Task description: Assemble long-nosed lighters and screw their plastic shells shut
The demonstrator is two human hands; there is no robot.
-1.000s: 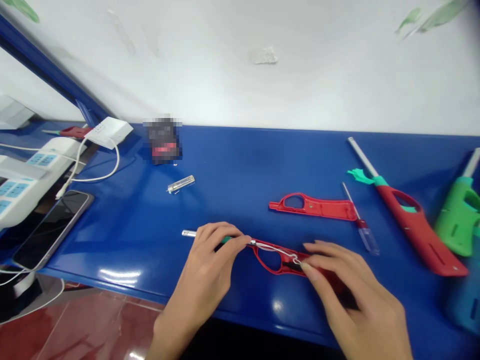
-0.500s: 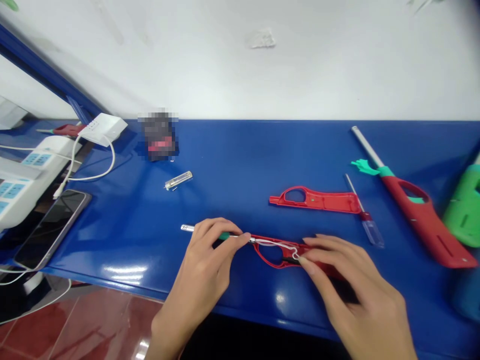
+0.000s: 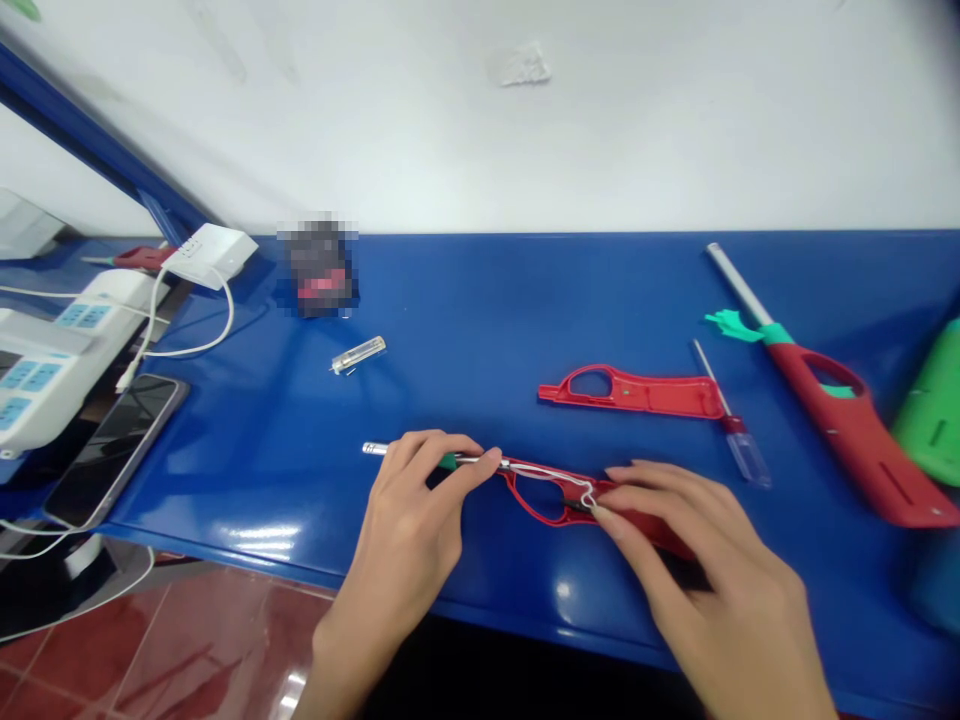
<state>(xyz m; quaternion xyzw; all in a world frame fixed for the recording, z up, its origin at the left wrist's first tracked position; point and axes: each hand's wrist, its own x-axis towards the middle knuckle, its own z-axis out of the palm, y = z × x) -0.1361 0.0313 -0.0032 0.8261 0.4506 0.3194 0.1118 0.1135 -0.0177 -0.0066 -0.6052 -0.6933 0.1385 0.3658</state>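
My left hand [image 3: 416,520] pinches the slim metal tube [image 3: 373,449] of an opened gas lighter, near its green collar [image 3: 448,461]. Thin white wires [image 3: 555,472] run from the tube along a red lighter shell half [image 3: 551,521]. My right hand [image 3: 720,580] closes around the other end of that shell, thumb and fingertips at the looped wires and a small black part [image 3: 576,505]. Its palm side hides much of the shell. The matching red shell half [image 3: 656,396], hollow side up, lies just beyond, touching or almost touching a screwdriver [image 3: 742,450].
A whole red lighter [image 3: 855,435] with a green tag lies right, beside a green object [image 3: 934,410]. Farther left are a clear fuel tank-like part [image 3: 358,355], a blurred dark item [image 3: 321,270], a phone [image 3: 116,450], a power strip [image 3: 82,350] and a white charger [image 3: 211,252].
The view has shifted slightly. Both hands keep their grips on the lighter parts, with only a very small change around the wire loop and black part.
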